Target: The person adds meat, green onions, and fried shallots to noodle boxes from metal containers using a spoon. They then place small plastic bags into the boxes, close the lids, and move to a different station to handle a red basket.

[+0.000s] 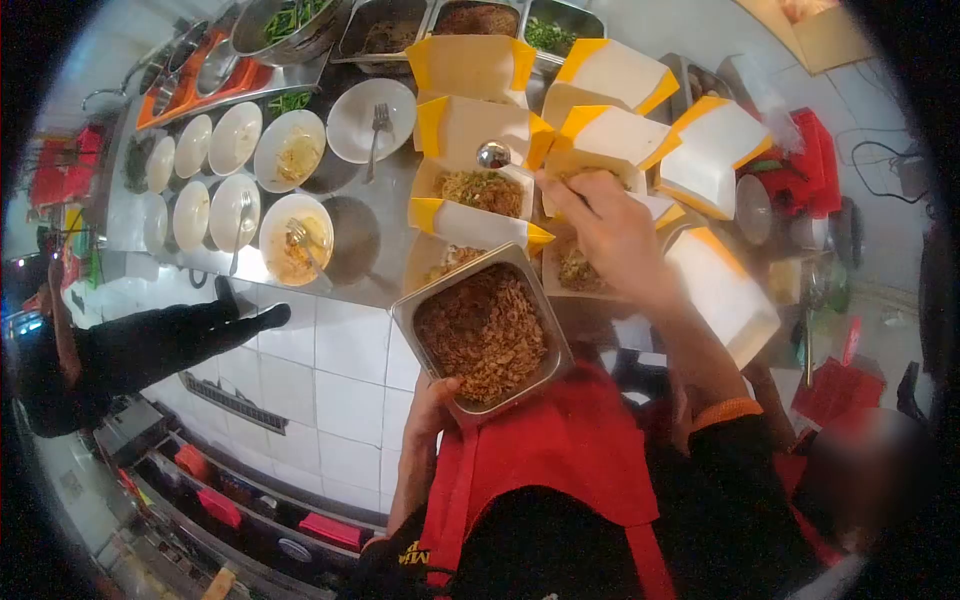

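My left hand (432, 408) grips a square metal container (404, 312) by its near left edge, thumb over the rim. Brown minced topping (490, 335) fills much of it. My right hand (612, 232) is closed on a metal spoon (493, 154), its bowl hovering over an open takeaway box (470, 128) with yellow edges. Noodles (478, 190) with green bits lie in that box. Another box (480, 222) stands just beyond the container, with food partly hidden by it. My right hand and forearm cover parts of the boxes on the right.
Several white bowls (236, 137), some with forks, stand at the left of the metal counter (385, 210). Metal trays of toppings (550, 35) line the back. A person in dark clothes (130, 350) is at the left, another person (860, 480) close on my right.
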Demonstrator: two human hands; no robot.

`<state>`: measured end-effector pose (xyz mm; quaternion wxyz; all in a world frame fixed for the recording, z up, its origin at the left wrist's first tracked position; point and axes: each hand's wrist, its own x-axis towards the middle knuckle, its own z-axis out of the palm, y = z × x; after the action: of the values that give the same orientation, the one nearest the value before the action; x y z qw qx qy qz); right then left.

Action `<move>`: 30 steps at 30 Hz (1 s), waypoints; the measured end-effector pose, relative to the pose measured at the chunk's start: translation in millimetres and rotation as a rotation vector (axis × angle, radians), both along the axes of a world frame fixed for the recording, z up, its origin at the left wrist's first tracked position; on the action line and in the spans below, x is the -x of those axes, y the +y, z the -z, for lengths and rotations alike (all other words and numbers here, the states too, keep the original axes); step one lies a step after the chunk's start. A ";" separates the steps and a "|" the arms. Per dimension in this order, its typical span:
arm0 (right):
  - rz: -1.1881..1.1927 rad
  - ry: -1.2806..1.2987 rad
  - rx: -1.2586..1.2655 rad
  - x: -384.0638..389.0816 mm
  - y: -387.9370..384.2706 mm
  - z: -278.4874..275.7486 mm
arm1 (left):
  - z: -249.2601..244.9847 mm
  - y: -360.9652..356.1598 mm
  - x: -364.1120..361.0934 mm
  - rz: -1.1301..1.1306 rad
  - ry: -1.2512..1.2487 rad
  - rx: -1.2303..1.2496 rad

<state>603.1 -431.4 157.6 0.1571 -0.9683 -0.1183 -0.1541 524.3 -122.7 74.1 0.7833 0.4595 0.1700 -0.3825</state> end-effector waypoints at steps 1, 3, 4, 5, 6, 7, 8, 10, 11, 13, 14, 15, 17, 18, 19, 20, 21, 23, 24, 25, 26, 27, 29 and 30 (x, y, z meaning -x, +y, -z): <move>0.017 -0.092 -0.057 5.0 0.7 -7.5 | 0.6 0.6 -3.2 0.002 0.000 0.003; 0.005 -0.064 -0.161 19.5 2.2 -26.3 | 1.9 2.9 -8.2 0.054 -0.011 -0.022; -0.010 -0.033 -0.271 28.7 4.8 -33.9 | -4.9 0.0 -11.6 0.052 0.001 -0.024; -0.011 -0.015 -0.279 38.5 8.8 -39.0 | -14.1 -3.7 -14.3 0.055 0.025 -0.007; -0.094 0.067 -0.297 46.5 12.6 -43.3 | -19.6 -6.3 -16.4 0.060 0.044 0.011; -0.177 0.132 -0.305 49.7 14.7 -47.6 | -17.9 -9.8 -20.2 0.062 0.039 0.013; -0.213 0.169 -0.255 54.6 21.5 -51.5 | -17.7 -11.5 -20.3 0.061 0.041 0.061; -0.210 0.187 -0.120 62.3 35.9 -44.9 | -14.1 -13.1 -21.9 0.070 0.042 0.114; -0.211 0.206 0.014 65.8 41.5 -37.5 | -8.9 -12.7 -22.3 0.093 0.040 0.126; -0.217 0.161 0.009 71.3 46.8 -16.2 | -7.1 -16.8 -25.2 0.123 0.034 0.144; -0.228 0.182 -0.094 73.4 50.7 -10.2 | -10.2 -20.0 -25.7 0.108 0.023 0.156; -0.239 0.202 -0.199 74.8 54.1 -5.1 | -11.9 -23.3 -25.8 0.093 0.013 0.165; -0.177 0.276 -0.258 79.0 59.2 -3.7 | -13.2 -29.9 -26.0 0.088 -0.025 0.156; -0.125 0.320 -0.359 77.5 57.3 -4.4 | -13.8 -32.3 -27.0 0.074 -0.065 0.147; -0.072 0.363 -0.460 76.5 55.1 -5.3 | -15.0 -33.7 -28.8 0.080 -0.066 0.152; -0.065 0.362 -0.457 76.9 52.8 -4.9 | -16.4 -34.6 -30.1 0.118 -0.036 0.188; -0.005 0.421 -0.587 77.7 50.0 -3.5 | -17.2 -35.4 -31.2 0.156 -0.007 0.225; 0.059 0.477 -0.714 80.2 46.0 -7.1 | -9.2 -35.3 -31.2 0.176 -0.006 0.224; 0.141 0.578 -0.774 81.2 44.4 -14.0 | -8.1 -35.9 -31.7 0.191 -0.005 0.217; 0.225 0.677 -0.833 82.1 42.0 -18.6 | -8.8 -37.8 -32.8 0.195 -0.008 0.222; 0.229 0.672 -0.831 83.5 38.1 -18.7 | -10.8 -40.0 -33.9 0.201 -0.041 0.222; 0.255 0.717 -0.936 84.3 33.1 -17.8 | -13.5 -41.9 -35.4 0.208 -0.075 0.222; 0.286 0.753 -1.039 84.8 26.4 -19.5 | -19.1 -42.1 -36.4 0.190 -0.097 0.200; 0.321 0.750 -1.105 85.2 23.8 -21.0 | -20.5 -41.9 -36.7 0.169 -0.114 0.174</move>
<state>517.9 -407.6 178.7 0.6334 -0.7396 0.1851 0.1323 561.0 -164.6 94.6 0.7937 0.4234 0.0521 -0.4336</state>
